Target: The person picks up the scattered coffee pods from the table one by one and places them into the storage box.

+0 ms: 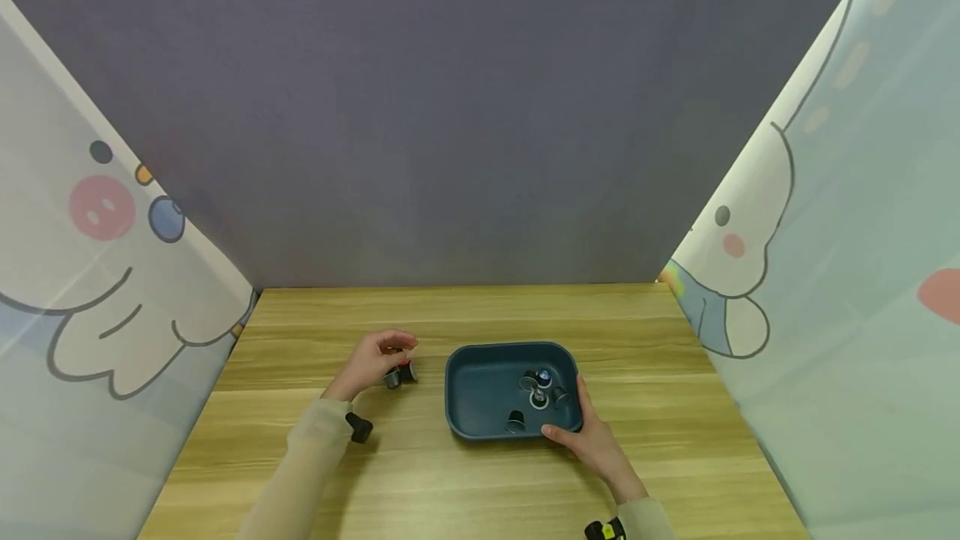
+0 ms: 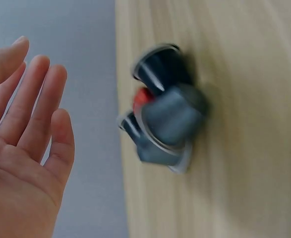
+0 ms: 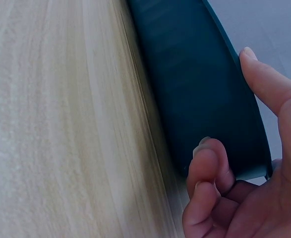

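My left hand [image 1: 370,363] is over a small pile of coffee capsules [image 1: 393,379] to the left of a dark blue tray [image 1: 480,394]. In the left wrist view its fingers are loosely extended with nothing between them, and the dark capsules [image 2: 172,119] lie heaped beside it, blurred, with a bit of red among them. My right hand [image 1: 597,442] holds the tray by its near right corner. In the right wrist view the thumb lies at the rim and curled fingers [image 3: 204,163] are at the tray's outer wall. Several capsules [image 1: 538,398] lie inside the tray, mostly toward its right side.
The tray stands on a wood-grain table [image 1: 420,473]. A grey panel [image 1: 450,123] rises behind the table, and cartoon-printed sheets [image 1: 120,290] flank it on both sides. Each wrist wears a small black device [image 1: 359,427].
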`<state>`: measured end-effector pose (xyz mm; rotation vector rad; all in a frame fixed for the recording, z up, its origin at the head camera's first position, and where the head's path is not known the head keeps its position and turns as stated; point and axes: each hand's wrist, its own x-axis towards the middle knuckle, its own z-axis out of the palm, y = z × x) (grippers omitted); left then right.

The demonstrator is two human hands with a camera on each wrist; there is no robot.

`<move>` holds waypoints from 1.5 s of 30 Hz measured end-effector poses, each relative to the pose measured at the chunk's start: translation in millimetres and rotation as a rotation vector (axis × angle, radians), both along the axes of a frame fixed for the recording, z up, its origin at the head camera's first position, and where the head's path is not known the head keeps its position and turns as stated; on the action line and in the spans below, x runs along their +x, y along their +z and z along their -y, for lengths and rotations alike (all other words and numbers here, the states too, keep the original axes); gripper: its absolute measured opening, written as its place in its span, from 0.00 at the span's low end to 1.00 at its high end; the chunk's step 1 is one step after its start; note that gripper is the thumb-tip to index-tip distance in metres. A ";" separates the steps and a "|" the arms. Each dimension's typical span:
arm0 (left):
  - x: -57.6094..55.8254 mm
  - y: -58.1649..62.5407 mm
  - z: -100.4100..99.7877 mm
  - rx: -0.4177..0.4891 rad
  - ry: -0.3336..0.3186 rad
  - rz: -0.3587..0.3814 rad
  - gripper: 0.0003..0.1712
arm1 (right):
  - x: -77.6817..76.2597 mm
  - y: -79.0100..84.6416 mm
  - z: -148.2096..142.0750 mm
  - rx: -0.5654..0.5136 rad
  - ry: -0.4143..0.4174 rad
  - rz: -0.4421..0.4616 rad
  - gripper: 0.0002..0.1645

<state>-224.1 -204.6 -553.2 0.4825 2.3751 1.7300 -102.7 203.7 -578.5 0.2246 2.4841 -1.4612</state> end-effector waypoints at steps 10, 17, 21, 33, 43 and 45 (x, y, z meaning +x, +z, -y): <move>23.0 -23.2 28.0 -0.071 0.118 -0.008 0.15 | -0.2 -1.3 0.4 0.005 0.001 -0.009 0.72; 30.1 -36.4 32.5 -0.130 0.150 -0.005 0.14 | -0.7 -2.1 1.0 -0.005 -0.009 -0.001 0.72; 33.6 -43.0 31.4 -0.156 0.152 -0.007 0.15 | -0.3 -1.6 1.0 -0.017 -0.014 0.005 0.72; 41.8 -48.4 20.8 -0.165 0.160 0.006 0.20 | -0.1 -1.1 1.7 0.001 -0.023 0.000 0.71; 44.4 -54.8 12.5 -0.224 0.190 0.009 0.21 | -0.2 -1.2 2.3 -0.016 -0.028 0.002 0.71; 44.1 -55.3 11.5 -0.232 0.200 0.002 0.20 | 0.0 -0.9 2.2 -0.017 -0.028 -0.001 0.71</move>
